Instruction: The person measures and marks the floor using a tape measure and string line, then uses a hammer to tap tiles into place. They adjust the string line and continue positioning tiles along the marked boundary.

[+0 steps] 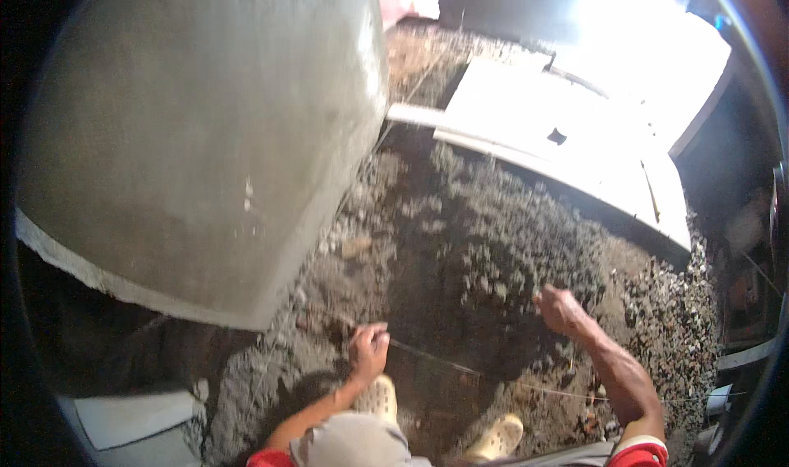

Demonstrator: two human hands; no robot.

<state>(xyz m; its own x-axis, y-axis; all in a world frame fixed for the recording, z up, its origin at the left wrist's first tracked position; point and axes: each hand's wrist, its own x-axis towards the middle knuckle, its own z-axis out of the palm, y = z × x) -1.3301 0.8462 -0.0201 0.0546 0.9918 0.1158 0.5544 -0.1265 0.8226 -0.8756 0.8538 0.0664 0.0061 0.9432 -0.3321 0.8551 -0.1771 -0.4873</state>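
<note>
My left hand [370, 349] is low over the rough soil, left of the middle, its fingers bent together around a thin string [436, 358]. The string runs rightward from there, low across the ground. Farther out and to the right, my right hand [561, 309] is closed above a patch of gravelly rubble [501, 261]. What its fingers hold, if anything, is too blurred to make out. Below my hands a pair of pale clogs [498, 439] with holes shows on my feet. A rounded grey cloth shape [353, 442] covers part of the lower edge.
A large smooth grey concrete slab [205, 138] fills the upper left, with a dark gap under its near edge. Brightly lit white boards [526, 113] lie at the upper right. Loose gravel [674, 311] covers the right side. A pale panel [131, 418] lies at lower left.
</note>
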